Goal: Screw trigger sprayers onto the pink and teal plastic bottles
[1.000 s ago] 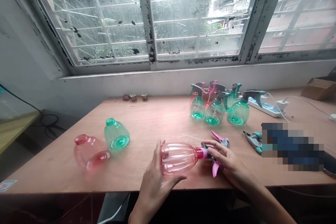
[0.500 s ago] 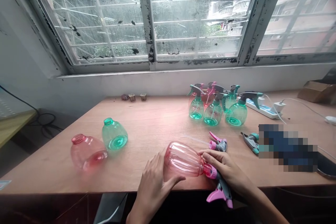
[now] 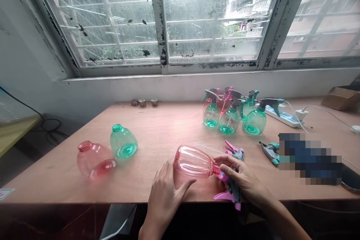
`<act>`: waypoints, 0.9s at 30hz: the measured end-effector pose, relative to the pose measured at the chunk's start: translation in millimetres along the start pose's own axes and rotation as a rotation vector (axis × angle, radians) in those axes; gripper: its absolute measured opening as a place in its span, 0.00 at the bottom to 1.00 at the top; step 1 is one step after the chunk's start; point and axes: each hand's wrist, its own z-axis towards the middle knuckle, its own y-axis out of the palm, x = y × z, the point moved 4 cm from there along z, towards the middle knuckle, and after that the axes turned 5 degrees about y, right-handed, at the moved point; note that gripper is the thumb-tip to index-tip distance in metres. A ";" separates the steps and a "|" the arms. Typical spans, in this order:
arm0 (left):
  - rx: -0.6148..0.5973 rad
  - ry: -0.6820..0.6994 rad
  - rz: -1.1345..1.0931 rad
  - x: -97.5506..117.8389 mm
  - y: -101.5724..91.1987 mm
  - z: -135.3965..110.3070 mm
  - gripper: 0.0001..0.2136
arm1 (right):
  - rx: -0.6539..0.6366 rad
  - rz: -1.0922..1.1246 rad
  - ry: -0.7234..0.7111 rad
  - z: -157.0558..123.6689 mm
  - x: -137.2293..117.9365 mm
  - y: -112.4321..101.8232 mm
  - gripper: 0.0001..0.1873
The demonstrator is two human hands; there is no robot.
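A pink clear spray bottle [image 3: 193, 162] lies on its side near the front edge of the wooden table [image 3: 168, 127]. My left hand [image 3: 165, 195] wraps round its base. My right hand [image 3: 242, 180] grips the pink and grey trigger head [image 3: 229, 192] at the bottle's neck. A second pink trigger head [image 3: 235, 151] lies just behind my right hand.
Two capless bottles, one pink [image 3: 94, 159] and one green [image 3: 123, 142], lie at the left. Several finished spray bottles [image 3: 233, 114] stand at the back right. A green trigger head [image 3: 270, 150], a power strip [image 3: 284, 116] and a cardboard box [image 3: 340, 98] are on the right.
The bottle swung so that its neck dipped toward the table's front edge, then lifted slightly. The trigger head turned in my right hand, its pink lever pointing down toward me.
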 end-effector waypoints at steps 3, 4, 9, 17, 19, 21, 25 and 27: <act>-0.019 0.006 -0.013 -0.7 1.7 -0.6 0.35 | 0.026 -0.021 0.012 1.7 2.3 0.6 0.21; -0.022 0.005 -0.017 -1.2 2.4 -0.8 0.35 | 0.023 -0.003 0.023 2.0 3.2 0.9 0.21; 0.000 -0.003 -0.021 -3.4 4.2 -0.2 0.35 | -0.024 0.135 0.057 -1.5 2.9 1.1 0.21; 0.039 0.012 0.016 1.8 0.6 -0.3 0.30 | 0.068 0.166 -0.046 -3.2 -5.2 -5.9 0.28; 0.046 0.022 0.028 2.7 0.2 -0.6 0.27 | 0.108 0.168 -0.015 -1.2 -2.4 -7.3 0.28; 0.052 0.034 0.045 2.4 0.5 -0.6 0.26 | 0.128 0.153 -0.007 -0.1 -1.4 -7.4 0.30; 0.062 0.063 0.086 -0.4 2.0 -0.3 0.26 | 0.074 0.048 -0.030 -0.9 -3.9 -2.5 0.25; 0.063 0.086 0.100 -1.2 2.7 -0.5 0.26 | 0.058 -0.008 -0.039 -1.9 -5.3 -0.8 0.24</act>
